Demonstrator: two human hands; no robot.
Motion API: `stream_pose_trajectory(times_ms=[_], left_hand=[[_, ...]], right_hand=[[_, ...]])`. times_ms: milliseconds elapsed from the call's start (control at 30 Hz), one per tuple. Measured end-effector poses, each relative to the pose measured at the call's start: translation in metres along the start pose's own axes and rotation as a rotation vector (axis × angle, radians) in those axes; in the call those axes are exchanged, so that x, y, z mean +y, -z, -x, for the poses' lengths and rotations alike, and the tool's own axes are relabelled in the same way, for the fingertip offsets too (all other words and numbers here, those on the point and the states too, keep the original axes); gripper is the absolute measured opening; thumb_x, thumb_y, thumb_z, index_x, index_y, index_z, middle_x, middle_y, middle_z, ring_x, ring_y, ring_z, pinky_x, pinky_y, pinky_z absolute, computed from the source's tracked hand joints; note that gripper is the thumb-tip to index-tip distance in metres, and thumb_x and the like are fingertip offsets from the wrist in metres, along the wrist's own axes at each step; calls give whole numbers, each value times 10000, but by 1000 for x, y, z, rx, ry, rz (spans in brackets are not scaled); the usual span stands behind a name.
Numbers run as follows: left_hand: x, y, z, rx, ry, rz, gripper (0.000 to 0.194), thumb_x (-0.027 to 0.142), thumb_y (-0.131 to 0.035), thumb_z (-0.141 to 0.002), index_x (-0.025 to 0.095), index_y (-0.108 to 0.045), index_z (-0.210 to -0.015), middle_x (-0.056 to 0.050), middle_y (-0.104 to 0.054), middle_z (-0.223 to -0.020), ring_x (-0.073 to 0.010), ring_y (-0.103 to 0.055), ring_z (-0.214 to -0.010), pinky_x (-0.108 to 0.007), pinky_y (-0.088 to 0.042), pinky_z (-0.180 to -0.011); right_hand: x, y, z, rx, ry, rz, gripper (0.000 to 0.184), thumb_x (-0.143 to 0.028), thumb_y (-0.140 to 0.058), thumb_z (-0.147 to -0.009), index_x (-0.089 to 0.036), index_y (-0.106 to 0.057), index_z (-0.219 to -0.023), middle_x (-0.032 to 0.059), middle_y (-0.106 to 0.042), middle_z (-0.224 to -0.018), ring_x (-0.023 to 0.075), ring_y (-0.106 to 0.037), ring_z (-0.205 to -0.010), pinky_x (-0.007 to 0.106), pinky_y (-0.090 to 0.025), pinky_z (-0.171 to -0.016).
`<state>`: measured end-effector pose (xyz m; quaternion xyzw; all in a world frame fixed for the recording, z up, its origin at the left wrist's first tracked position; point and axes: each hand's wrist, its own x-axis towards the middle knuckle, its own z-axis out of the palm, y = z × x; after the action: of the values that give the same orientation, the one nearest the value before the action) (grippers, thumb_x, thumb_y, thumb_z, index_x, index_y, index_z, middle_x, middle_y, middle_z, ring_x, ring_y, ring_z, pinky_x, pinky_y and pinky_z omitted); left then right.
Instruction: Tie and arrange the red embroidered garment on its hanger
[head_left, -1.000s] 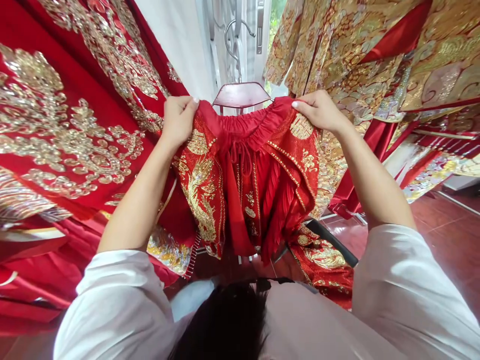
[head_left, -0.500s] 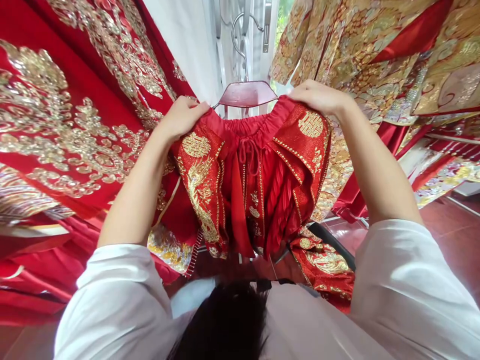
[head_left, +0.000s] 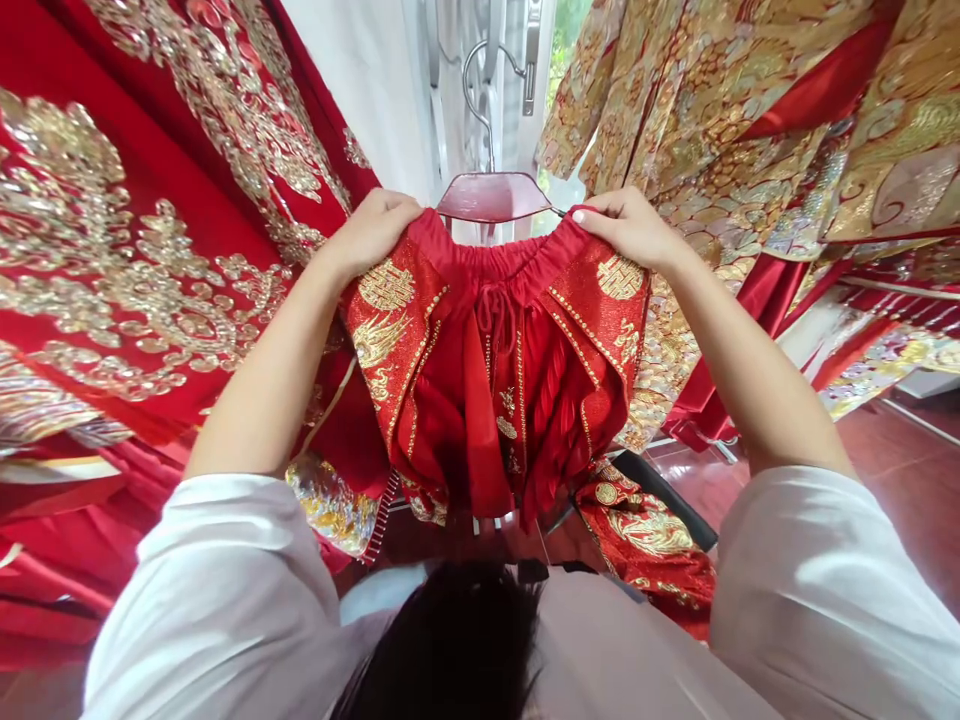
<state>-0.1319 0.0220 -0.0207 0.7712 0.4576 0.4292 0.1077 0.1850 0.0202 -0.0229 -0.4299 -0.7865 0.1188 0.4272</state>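
Observation:
A red skirt (head_left: 495, 370) with gold embroidery and an elastic drawstring waistband hangs in front of me. My left hand (head_left: 371, 230) is closed on the waistband's left end. My right hand (head_left: 630, 225) is closed on its right end. Just behind the waistband is a dark red wooden hanger (head_left: 491, 195) with a metal hook (head_left: 480, 75) reaching up. The skirt's pleats fall down toward my chest. My white sleeves fill the bottom of the view.
A large red garment with gold embroidery (head_left: 135, 250) hangs close on my left. Gold and red embroidered robes (head_left: 750, 130) hang on my right. More red cloth (head_left: 645, 530) trails over a black bar onto the dark red tiled floor (head_left: 900, 470).
Both hands have stayed closed on the waistband. My right hand lifted, then came back down slightly. The skirt's left front panel has spread flatter.

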Motion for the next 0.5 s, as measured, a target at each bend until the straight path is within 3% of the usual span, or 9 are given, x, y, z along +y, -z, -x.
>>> stream_pose_trajectory(times_ms=[100, 200, 267, 333, 433, 500], left_hand=[[4, 0, 20, 143, 24, -344, 387, 319, -433, -906, 188, -327, -557, -19, -417, -598, -198, -543, -773, -416, -436, -903], [0, 0, 33, 183, 54, -447, 421, 443, -428, -910, 195, -302, -595, -43, -480, -661, -239, -564, -830, -474, -430, -912], [-7, 3, 33, 102, 34, -318, 427, 473, -464, -893, 187, -347, -599, -41, -500, -663, -231, -569, -818, -478, -444, -903], [-18, 9, 27, -51, 48, -94, 412, 513, -539, -851, 162, -465, -647, -41, -537, -661, -225, -576, -815, -472, -472, -875], [-33, 17, 14, -309, 209, 201, 353, 466, -614, -814, 114, -589, -822, -62, -606, -685, -225, -611, -830, -436, -511, -827], [-39, 18, 10, -379, 346, 298, 215, 325, -566, -845, 118, -608, -882, -65, -633, -709, -206, -636, -807, -407, -519, -829]], right_hand=[[-4, 0, 4, -135, -25, -8, 344, -449, -632, -810, -159, -574, -636, -48, -482, -555, 89, -426, -578, 230, -357, -577], [-4, 1, 2, -166, 12, -27, 371, -433, -606, -838, -136, -560, -621, -68, -458, -524, 48, -377, -538, 196, -335, -543], [-2, 2, -2, -215, 30, -78, 389, -446, -586, -846, -123, -577, -630, -68, -479, -520, 33, -376, -523, 185, -323, -514], [2, 4, -7, -302, -32, -171, 385, -478, -599, -820, -114, -624, -696, -47, -566, -573, 44, -461, -550, 202, -371, -532], [4, 10, -14, -392, -226, -243, 372, -492, -633, -785, -121, -639, -753, -24, -636, -648, 68, -539, -597, 252, -429, -592], [1, 15, -12, -404, -260, -190, 339, -456, -614, -815, -121, -630, -763, -41, -604, -633, 47, -503, -575, 233, -391, -572]])
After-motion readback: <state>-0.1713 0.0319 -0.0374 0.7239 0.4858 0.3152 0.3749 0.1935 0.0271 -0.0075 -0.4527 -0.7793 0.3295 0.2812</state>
